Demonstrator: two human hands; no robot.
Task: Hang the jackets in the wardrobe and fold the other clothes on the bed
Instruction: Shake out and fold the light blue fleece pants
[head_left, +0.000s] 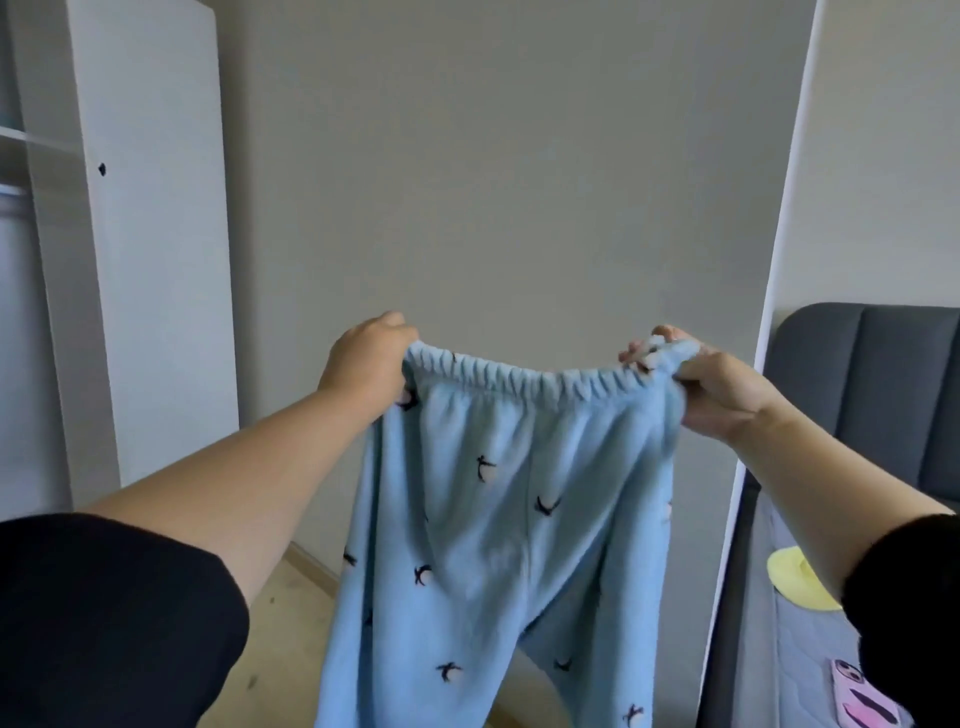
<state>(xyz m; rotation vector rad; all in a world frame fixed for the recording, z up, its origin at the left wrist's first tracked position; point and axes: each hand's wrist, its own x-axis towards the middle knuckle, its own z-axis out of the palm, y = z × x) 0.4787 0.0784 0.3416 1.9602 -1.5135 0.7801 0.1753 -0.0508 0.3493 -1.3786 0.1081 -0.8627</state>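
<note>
Light blue fleece trousers (509, 519) with small dark bird prints hang in front of me, held up by the elastic waistband. My left hand (366, 364) grips the left end of the waistband. My right hand (711, 387) grips the right end, fingers curled round the bunched fabric. The waistband is stretched between both hands at about chest height, and the two legs drop out of view below. The bed (795, 665) with a grey patterned cover lies at the lower right. The white wardrobe (140, 234) stands at the left with its door open.
A grey upholstered headboard (872, 395) stands at the right behind a white panel edge (769, 312). A plain grey wall (493, 182) faces me. Wooden floor (291, 623) shows at the lower left. A yellow shape (795, 577) and a pink shape (857, 696) are on the bed cover.
</note>
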